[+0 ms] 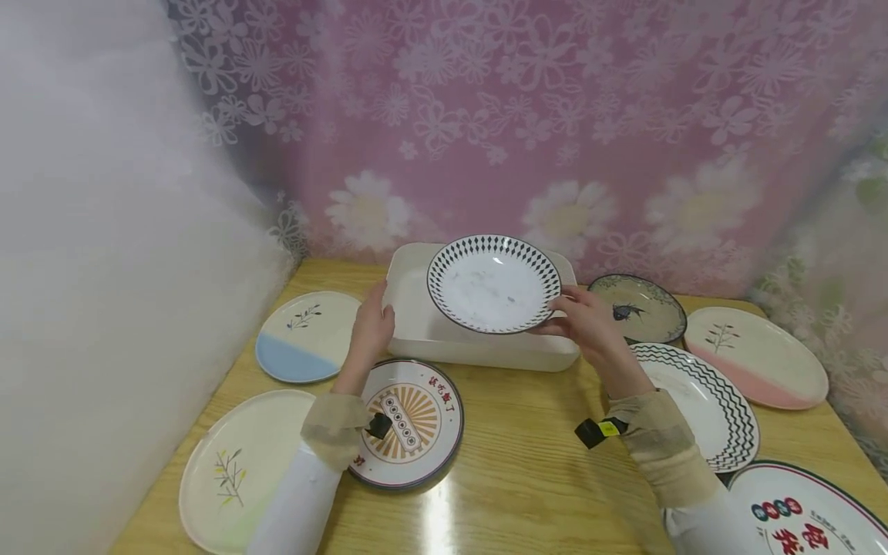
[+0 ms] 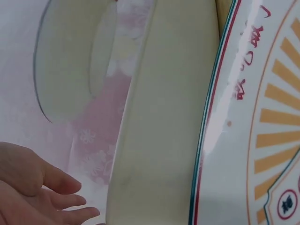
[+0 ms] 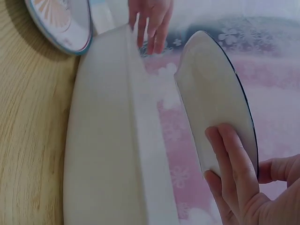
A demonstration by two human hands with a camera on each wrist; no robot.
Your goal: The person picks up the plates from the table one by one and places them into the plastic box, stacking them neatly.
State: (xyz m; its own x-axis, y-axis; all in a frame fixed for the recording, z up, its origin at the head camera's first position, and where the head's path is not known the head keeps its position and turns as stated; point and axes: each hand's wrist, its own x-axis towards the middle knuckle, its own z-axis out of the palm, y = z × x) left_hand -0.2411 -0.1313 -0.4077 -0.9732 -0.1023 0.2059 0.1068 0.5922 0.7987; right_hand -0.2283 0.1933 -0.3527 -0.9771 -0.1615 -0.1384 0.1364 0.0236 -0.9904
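My right hand (image 1: 588,317) holds a white plate (image 1: 489,287) with a black diamond border by its right edge, thumb on the rim and fingers spread under the base (image 3: 206,98). The plate is held above a white rectangular tub (image 1: 479,353), and the right wrist view shows it apart from the tub's rim. At the tub's left end is my left hand (image 1: 371,331), fingers (image 2: 65,201) loosely extended and holding nothing. Below that hand, a round plate (image 1: 444,432) with an orange sunburst and red characters lies partly under the left forearm.
On the left lie a blue-and-cream plate (image 1: 305,339) and a large cream plate (image 1: 229,462). To the right are a dark-rimmed beige dish (image 1: 652,308), a pink-and-cream plate (image 1: 763,354), a wavy-bordered plate (image 1: 714,408) and a lettered plate (image 1: 791,493). A floral curtain (image 1: 486,139) hangs behind the table.
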